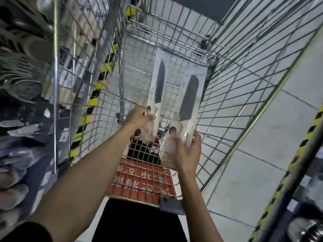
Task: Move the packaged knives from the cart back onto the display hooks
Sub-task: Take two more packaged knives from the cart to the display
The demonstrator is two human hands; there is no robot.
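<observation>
Two packaged knives are lifted above the cart point(227, 88): left hand point(138, 117) grips one point(158, 88), right hand point(187, 152) the other point(187, 102); hanging remains.

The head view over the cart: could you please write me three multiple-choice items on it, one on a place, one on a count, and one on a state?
1. Where are the two packaged knives?
A. Hanging on display hooks
B. Held over the wire cart
C. Lying on the floor

2. How many packaged knives are in hand?
A. One
B. Two
C. Four

3. What is the right hand doing?
A. Gripping a package at its handle end
B. Hanging empty
C. Pushing the cart handle

Answers:
1 B: both packages are held above the cart.
2 B: the left hand holds one packaged knife and the right hand holds the other packaged knife.
3 A: its fingers wrap the lower end, by the white knife handle.
</observation>
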